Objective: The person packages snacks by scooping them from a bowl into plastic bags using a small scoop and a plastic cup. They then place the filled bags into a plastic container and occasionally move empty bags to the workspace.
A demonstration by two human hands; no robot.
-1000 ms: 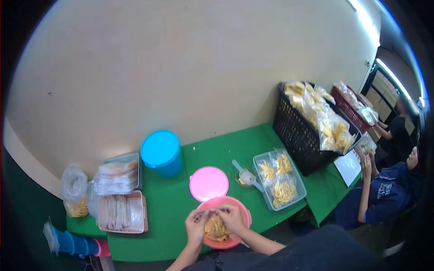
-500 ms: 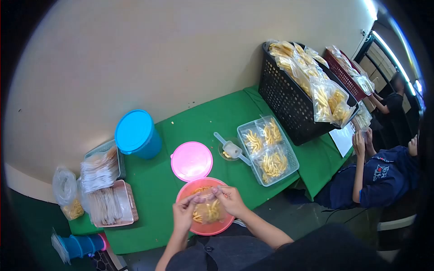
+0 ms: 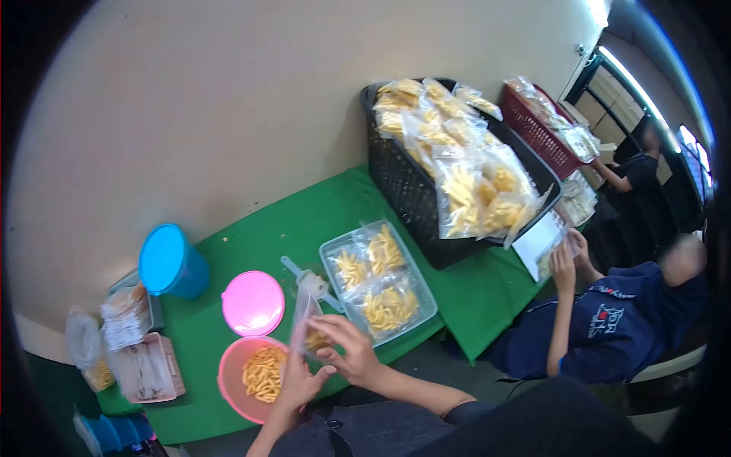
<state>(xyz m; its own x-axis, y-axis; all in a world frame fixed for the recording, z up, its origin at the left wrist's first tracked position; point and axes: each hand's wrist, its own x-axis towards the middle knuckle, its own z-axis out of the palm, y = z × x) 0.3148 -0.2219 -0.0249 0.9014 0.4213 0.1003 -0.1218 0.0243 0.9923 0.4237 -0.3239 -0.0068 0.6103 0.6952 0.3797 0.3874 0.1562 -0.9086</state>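
A clear plastic bag with yellow snack sticks low inside it is tilted up, nearly edge-on to me. My left hand is closed on its near side. My right hand has its fingers and thumb about the bag's lower part, partly hiding the contents. Just left of my hands is a pink bowl holding loose snack sticks. Beyond it lies a round pink lid. A clear scoop rests near the tray, which carries several filled bags.
A black basket heaped with filled bags stands at the back, a red basket behind it. On the left are a blue lidded tub and a pink basket of flat bags. A co-worker handles something at right; another person is beyond.
My view has swung right. My hands have moved with the bag from above the pink bowl to its right side, and the bag has turned from face-on to edge-on.
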